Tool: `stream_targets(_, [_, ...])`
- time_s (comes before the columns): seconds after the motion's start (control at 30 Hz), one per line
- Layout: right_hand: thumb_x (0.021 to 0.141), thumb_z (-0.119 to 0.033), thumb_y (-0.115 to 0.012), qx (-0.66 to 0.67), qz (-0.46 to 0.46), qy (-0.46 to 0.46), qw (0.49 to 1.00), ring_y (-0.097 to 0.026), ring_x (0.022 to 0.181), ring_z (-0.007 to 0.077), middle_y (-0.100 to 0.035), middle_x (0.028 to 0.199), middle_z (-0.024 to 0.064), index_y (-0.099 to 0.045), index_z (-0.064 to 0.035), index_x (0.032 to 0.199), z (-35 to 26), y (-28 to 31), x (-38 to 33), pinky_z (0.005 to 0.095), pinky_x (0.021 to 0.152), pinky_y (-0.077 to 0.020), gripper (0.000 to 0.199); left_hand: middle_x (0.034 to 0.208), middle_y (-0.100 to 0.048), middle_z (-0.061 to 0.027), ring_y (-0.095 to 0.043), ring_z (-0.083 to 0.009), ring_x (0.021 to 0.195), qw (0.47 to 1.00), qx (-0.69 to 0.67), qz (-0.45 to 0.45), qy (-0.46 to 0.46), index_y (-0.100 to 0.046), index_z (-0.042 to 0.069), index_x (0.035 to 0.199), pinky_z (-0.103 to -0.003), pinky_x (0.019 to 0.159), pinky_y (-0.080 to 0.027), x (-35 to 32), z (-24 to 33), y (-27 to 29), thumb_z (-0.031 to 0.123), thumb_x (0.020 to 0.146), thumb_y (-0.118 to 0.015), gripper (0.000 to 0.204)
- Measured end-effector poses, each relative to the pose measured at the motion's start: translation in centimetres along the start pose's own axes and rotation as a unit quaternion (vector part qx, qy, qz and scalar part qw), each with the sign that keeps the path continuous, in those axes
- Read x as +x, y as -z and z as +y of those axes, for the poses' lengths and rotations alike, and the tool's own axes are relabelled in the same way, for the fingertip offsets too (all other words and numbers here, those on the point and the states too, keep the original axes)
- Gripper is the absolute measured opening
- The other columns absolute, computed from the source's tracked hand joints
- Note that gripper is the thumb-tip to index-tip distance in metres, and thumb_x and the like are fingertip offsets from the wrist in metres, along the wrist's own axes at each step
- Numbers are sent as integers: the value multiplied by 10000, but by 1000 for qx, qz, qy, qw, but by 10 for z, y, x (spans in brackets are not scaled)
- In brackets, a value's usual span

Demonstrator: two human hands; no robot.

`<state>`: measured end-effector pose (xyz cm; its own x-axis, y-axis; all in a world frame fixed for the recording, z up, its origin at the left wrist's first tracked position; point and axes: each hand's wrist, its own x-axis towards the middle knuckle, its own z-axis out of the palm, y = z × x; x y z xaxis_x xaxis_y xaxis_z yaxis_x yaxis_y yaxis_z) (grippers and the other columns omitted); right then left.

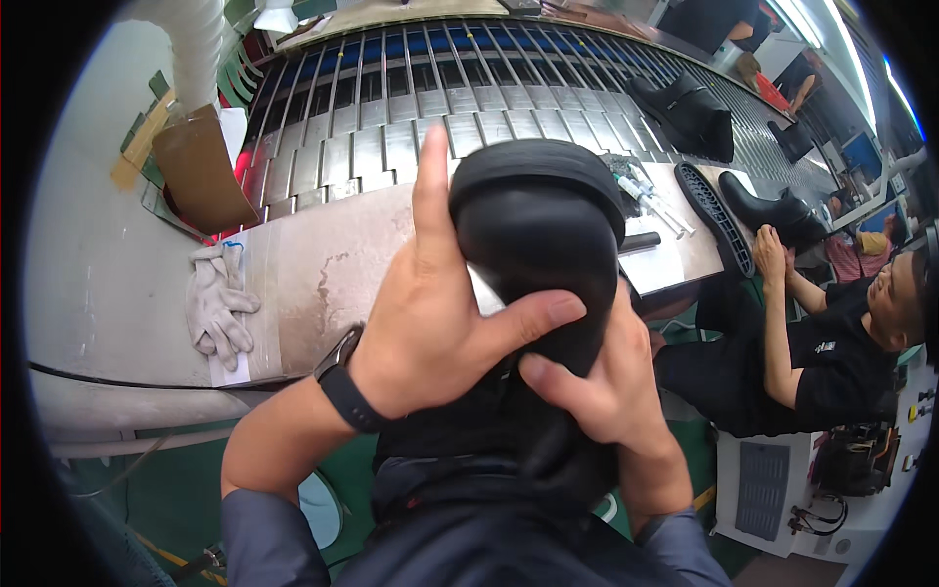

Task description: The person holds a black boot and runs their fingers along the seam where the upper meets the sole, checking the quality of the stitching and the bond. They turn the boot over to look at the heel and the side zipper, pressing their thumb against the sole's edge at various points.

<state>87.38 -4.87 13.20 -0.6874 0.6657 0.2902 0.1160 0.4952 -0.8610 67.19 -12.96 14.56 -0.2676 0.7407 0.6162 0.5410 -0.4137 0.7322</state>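
A shiny black boot [533,235] is held up in front of my body, its rounded toe and thick sole edge pointing away from me. My left hand [425,318] grips its left side, thumb across the upper and index finger stretched up beside the sole. On the other side my right hand [618,377] wraps round the boot, its thumb on top near my left thumb. Most of the right fingers are hidden behind the boot. The shaft runs down toward my lap, hard to tell from my dark clothes.
White work gloves [221,308] lie on the worktop at left, below a brown cardboard piece [201,171]. Beyond runs a metal slatted conveyor [391,108] carrying black boots [685,108]. Syringe-like tubes [653,201] and a loose sole [714,215] lie at right, where a co-worker [822,342] handles another boot [768,207].
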Motion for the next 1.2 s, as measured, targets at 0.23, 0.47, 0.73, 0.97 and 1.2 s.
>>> stream_targets(0.23, [711,-385,-939,-324,170,108,924,-539,1128,464,-541,1229,295,-433,182,1417,31,-75,20,554,950,-416,1037,1354,-677,-164,-653,-246,1273,977,-135,-66,151,-483,-45,1468,-407,1122,-510,14,-18,-16,145,898,-877,718])
stream_targets(0.47, [811,-291,-891,-223,114,101,963,-534,1309,541,-483,1484,423,-353,228,1528,51,-89,28,544,1114,-448,1036,1131,-759,-283,-768,-419,1054,985,33,-56,160,-466,-92,1384,-446,946,-605,31,-75,-14,330,831,-917,829])
stream_targets(0.73, [884,-72,-860,-196,187,184,945,-759,1101,225,-786,1224,170,-738,11,1324,23,-4,71,375,901,-614,464,1053,-773,-296,-759,-480,991,976,127,-62,165,-426,-101,1426,-504,877,-615,21,-75,-22,315,828,-909,875])
stream_targets(0.97, [944,-122,-838,-162,-9,144,976,-784,1081,230,-810,1137,185,-703,56,1370,-3,1,156,345,926,-630,481,990,-769,-276,-764,-468,919,966,169,-57,190,-361,-96,1481,-518,797,-628,17,-64,-25,316,812,-918,964])
stream_targets(1.2, [957,-110,-798,40,-128,105,985,-774,950,155,-815,1028,153,-753,101,1250,4,23,177,289,862,-622,364,1141,-764,-269,-757,-456,1046,961,163,-56,217,-370,-50,1548,-491,906,-615,16,-59,-24,279,798,-935,995])
